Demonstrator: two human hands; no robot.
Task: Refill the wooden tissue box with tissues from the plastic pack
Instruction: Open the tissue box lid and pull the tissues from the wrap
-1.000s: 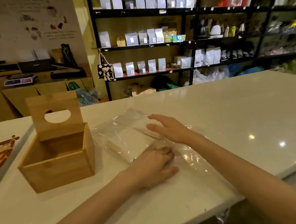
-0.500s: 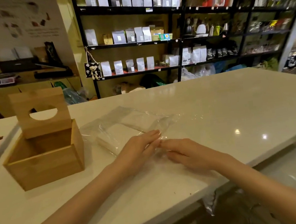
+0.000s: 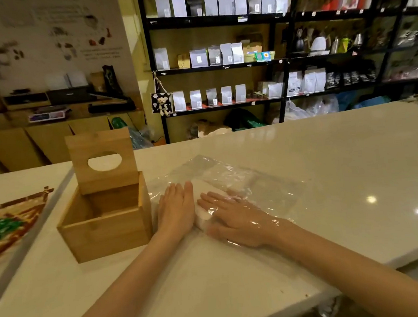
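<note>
Centre frame: my left hand (image 3: 176,210) lies flat on the plastic pack (image 3: 233,181), fingers straight and released, pinning it to the surface (image 3: 330,162). My right hand (image 3: 236,219) is inside the film, fingers extended over the white tissues (image 3: 204,216), gripping nothing yet, probably to slide the stack out. Wooden tissue box (image 3: 106,219) stands just left, lid (image 3: 102,161) upright, apparently empty and ready to receive.

Wooden tissue box (image 3: 106,219) sits on a counter (image 3: 331,172), lid (image 3: 102,161) raised behind it. Just right of the box lies the plastic pack (image 3: 230,179), both hands upon it.
</note>
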